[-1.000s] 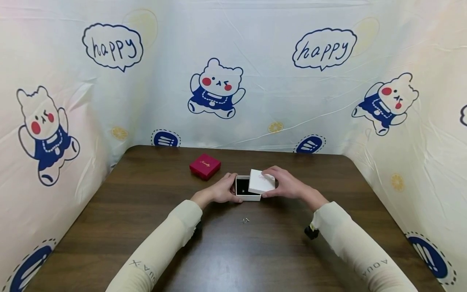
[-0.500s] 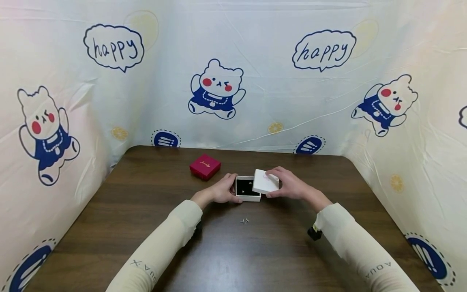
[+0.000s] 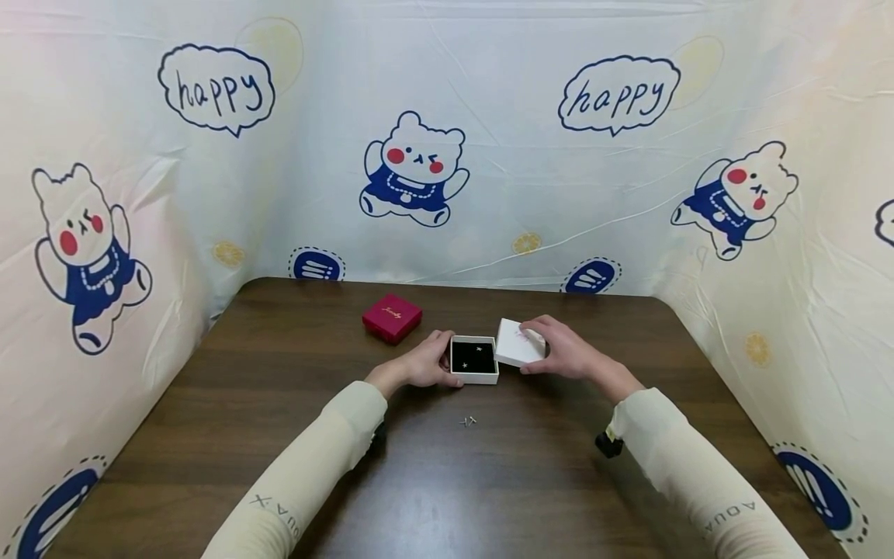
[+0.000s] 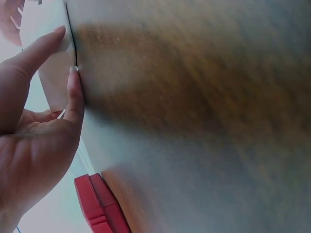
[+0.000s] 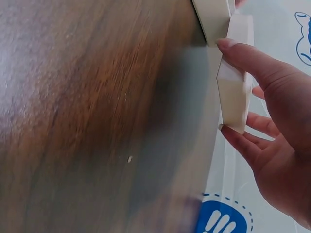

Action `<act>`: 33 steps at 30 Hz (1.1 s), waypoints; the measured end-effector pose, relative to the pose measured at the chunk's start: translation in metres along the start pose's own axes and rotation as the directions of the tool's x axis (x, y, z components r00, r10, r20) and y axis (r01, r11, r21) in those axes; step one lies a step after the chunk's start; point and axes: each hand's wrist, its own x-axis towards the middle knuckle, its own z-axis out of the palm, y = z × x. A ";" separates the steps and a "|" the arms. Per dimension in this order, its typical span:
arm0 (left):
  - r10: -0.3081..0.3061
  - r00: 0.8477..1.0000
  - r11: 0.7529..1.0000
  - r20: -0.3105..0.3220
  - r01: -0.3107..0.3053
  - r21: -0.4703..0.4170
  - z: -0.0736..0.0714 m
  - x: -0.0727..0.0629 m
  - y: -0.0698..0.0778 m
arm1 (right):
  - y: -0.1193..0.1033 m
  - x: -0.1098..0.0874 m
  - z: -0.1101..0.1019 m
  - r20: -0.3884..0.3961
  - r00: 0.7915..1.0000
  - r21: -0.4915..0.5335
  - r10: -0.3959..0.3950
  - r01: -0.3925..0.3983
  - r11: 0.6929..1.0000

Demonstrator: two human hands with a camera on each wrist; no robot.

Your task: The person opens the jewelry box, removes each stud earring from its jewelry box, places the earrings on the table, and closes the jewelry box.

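A small white jewelry box (image 3: 475, 380) with a black lining sits uncovered on the table, and two tiny star-shaped pieces show on the lining. My left hand (image 3: 422, 362) grips the box at its left side, thumb along the front wall in the left wrist view. In my right hand (image 3: 563, 351) is the white lid (image 3: 515, 346), pinched between thumb and fingers just right of the box. The right wrist view shows the lid (image 5: 234, 92) raised off the table, its edge close by the box. Two small metal pins (image 3: 468, 421) lie on the wood in front of the box.
A red jewelry box (image 3: 393, 318) with gold lettering stands behind and left of the white one, closed. The brown wooden table (image 3: 335, 341) is bounded by a printed curtain (image 3: 503, 186) at the back and sides.
My right hand has moved the lid rightward off the box, uncovering the black lining and the second star-shaped piece. The left hand has stayed on the box.
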 end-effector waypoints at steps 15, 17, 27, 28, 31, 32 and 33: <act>0.010 1.000 1.000 -0.011 -0.010 -0.011 -0.001 -0.001 0.001 | 0.022 -0.010 -0.006 -0.037 0.998 -0.039 0.042 -0.043 0.998; 0.012 1.000 1.000 -0.012 -0.012 -0.009 -0.001 -0.001 0.000 | 0.024 -0.011 -0.007 -0.038 0.998 -0.041 0.042 -0.044 0.998; 0.005 1.000 1.000 -0.015 -0.005 -0.010 0.000 -0.003 0.000 | 0.040 -0.015 -0.005 -0.024 0.994 -0.063 0.111 -0.112 0.992; 0.005 1.000 1.000 -0.016 -0.005 -0.010 0.000 -0.003 0.000 | 0.041 -0.016 -0.005 -0.026 0.993 -0.067 0.113 -0.114 0.991; 0.004 1.000 1.000 -0.019 -0.004 -0.016 0.000 -0.003 0.000 | 0.043 -0.017 -0.003 -0.036 0.992 -0.081 0.118 -0.121 0.989; 0.004 1.000 1.000 -0.021 -0.005 -0.016 0.000 -0.002 0.000 | 0.044 -0.017 -0.002 -0.039 0.992 -0.082 0.121 -0.124 0.989; 0.005 1.000 1.000 -0.021 -0.005 -0.015 0.000 -0.002 -0.001 | 0.045 -0.018 -0.002 -0.041 0.991 -0.083 0.124 -0.127 0.988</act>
